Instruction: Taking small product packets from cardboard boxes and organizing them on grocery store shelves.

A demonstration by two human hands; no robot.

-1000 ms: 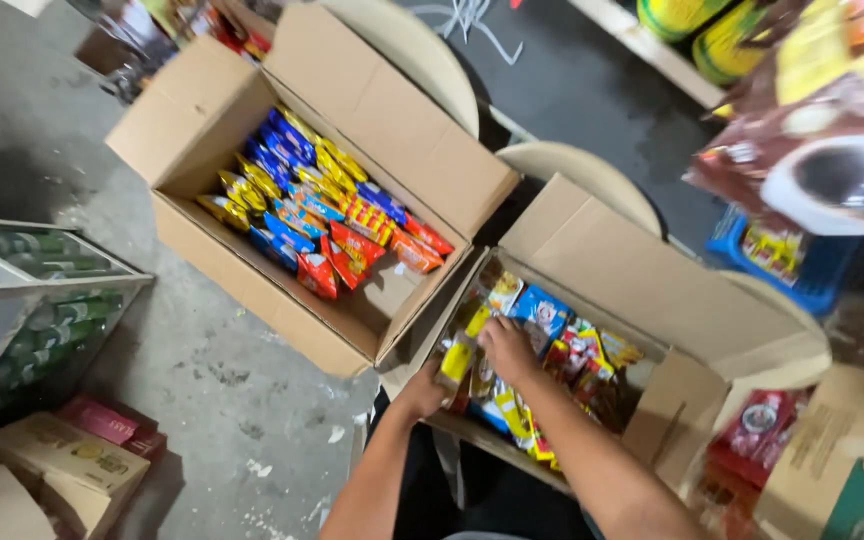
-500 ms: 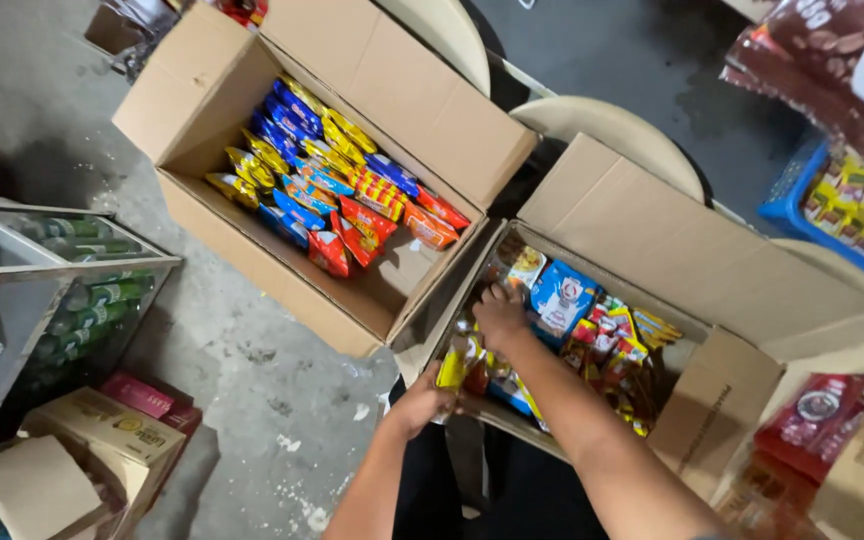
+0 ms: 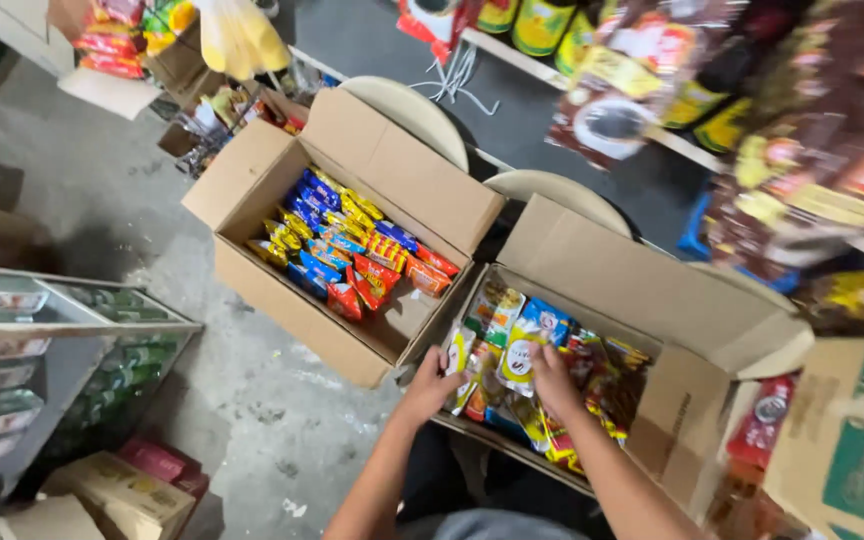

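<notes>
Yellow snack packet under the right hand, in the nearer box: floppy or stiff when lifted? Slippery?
The yellow snack packet is probably floppy: it looks like a thin, crinkled pouch. Likely light for its size, since it sits loosely on other packets. Its glossy film may slip under the right hand, so a pinch grip seems safer.

A single head-worn camera is looking steeply down from above the person's own shoulders, tilting slightly forward and to the left. It is sitting close to the nearer open carton (image 3: pixel 642 290), with both hands (image 3: pixel 492 385) entering from the bottom edge. The farther carton (image 3: pixel 282 300) is lying mid-frame, the concrete floor (image 3: pixel 102 200) is filling the left, and hanging packets (image 3: pixel 802 150) are crowding the upper right
</notes>
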